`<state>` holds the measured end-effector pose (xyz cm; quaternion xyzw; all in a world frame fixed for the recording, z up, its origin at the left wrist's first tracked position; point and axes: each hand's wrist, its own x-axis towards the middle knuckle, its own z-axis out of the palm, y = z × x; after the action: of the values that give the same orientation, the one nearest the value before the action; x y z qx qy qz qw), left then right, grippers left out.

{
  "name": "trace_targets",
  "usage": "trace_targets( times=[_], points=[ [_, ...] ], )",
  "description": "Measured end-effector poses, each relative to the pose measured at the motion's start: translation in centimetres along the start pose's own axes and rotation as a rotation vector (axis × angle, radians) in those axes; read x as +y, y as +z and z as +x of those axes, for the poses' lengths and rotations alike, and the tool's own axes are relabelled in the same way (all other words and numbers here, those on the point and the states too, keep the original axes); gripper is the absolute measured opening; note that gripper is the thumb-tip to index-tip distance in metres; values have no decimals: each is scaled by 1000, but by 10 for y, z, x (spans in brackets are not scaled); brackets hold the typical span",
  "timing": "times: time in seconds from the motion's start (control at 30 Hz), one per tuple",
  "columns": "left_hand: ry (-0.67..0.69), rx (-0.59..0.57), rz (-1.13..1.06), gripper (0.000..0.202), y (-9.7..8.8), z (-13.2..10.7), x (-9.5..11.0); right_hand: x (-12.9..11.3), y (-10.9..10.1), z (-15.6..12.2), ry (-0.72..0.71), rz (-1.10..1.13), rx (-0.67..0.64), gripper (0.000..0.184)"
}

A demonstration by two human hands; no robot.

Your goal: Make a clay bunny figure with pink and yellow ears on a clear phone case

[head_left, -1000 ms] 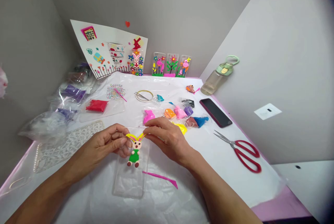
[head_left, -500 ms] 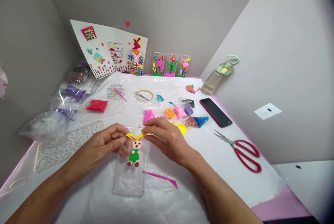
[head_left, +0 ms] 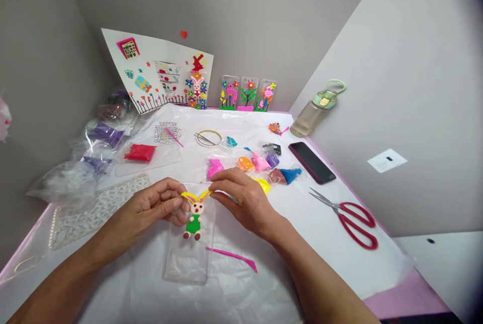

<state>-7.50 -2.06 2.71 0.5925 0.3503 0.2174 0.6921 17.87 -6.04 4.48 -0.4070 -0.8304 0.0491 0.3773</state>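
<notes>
A clear phone case (head_left: 188, 258) lies on the white table cover in front of me. On it sits a clay bunny (head_left: 194, 216) with yellow ears, a pale face and a green body. My left hand (head_left: 153, 211) curls its fingers on the case's upper left corner, beside the left ear. My right hand (head_left: 241, 200) pinches the tip of the right yellow ear with thumb and forefinger. A pink plastic sculpting tool (head_left: 232, 257) rests just right of the case.
Small bags of coloured clay (head_left: 260, 165) lie behind my hands. Red scissors (head_left: 352, 218) and a dark phone (head_left: 311, 162) are on the right, a bottle (head_left: 315, 110) by the wall. Decorated cases (head_left: 248, 93) and a decorated sheet (head_left: 162, 72) lean at the back. More bags and a patterned case (head_left: 94, 208) sit left.
Almost nothing has moved. My right hand's fingers have shifted slightly on the bunny's right ear; the left hand stays put.
</notes>
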Motion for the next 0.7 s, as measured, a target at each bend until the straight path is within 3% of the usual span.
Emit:
trace_targets(
  times=[0.23, 0.7],
  points=[
    [13, -2, -10, 14, -1, -1, -2, -1, -1, 0, 8, 4, -7, 9],
    [2, -46, 17, 14, 4, -2, 4, -6, -2, 0, -41, -20, -144, 14]
  ],
)
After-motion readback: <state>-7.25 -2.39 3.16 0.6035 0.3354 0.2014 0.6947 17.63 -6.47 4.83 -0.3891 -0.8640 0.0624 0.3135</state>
